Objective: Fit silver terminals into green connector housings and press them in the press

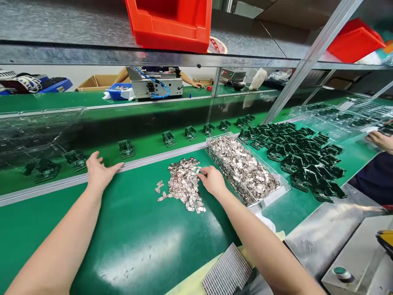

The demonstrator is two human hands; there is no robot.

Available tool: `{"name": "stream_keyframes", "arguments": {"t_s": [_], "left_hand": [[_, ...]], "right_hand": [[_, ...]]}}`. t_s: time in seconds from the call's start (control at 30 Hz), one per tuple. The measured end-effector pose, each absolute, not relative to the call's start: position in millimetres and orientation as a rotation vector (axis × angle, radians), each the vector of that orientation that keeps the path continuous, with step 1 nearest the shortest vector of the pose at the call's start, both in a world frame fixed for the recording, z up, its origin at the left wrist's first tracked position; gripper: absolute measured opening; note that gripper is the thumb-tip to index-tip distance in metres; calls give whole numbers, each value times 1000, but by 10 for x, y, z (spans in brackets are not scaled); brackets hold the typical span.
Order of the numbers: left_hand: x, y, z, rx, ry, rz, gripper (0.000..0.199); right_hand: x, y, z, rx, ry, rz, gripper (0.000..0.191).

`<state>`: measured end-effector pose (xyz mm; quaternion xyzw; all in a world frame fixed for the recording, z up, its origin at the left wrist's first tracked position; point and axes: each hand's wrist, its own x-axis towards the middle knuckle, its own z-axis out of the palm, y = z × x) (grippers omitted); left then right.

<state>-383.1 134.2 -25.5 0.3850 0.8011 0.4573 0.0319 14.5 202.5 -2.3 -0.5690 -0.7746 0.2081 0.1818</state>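
From the parts pile [185, 183], the left hand [101, 173] lies at nine o'clock, fingers spread by the rail [159, 156], near a board [126, 149] at ten. The right hand [213, 180], at three, touches the pile's edge, thumb and forefinger nearly together; I cannot tell if they pinch a part. Beyond is the full box [245, 169].

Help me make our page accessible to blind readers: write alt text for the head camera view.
At a green bench, a person's right hand is at the edge of a pile of small metal pieces, beside a clear bin full of similar ones. The left hand spreads near dark green parts; more lie heaped beyond the bin.
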Motion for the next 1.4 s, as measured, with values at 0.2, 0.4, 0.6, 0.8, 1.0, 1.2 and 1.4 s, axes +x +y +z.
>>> {"name": "stream_keyframes", "arguments": {"t_s": [0.2,0.4,0.6,0.8,1.0,1.2,1.4], "left_hand": [[-3908,1628,-123,1243,2460,980,117],[-3946,1704,-78,1312,2449,855,108],[-3960,1927,-141,1256,2442,898,104],[-3867,1772,-118,961,2401,1432,88],[-3269,1342,-247,896,2025,1933,73],[-1892,734,-79,835,1285,1737,70],[-842,263,127,928,991,1397,56]], "right_hand": [[170,1938,-12,-1648,-2280,536,14],[197,1969,-1,-1650,-2282,569,14],[-4,2039,-10,-1691,-2225,597,9],[135,1971,-74,-1642,-2086,772,11],[515,1696,-134,-1456,-1852,1103,22],[786,1219,-17,-1376,-1556,1297,12],[1001,491,263,-1178,-1292,1395,27]]}}
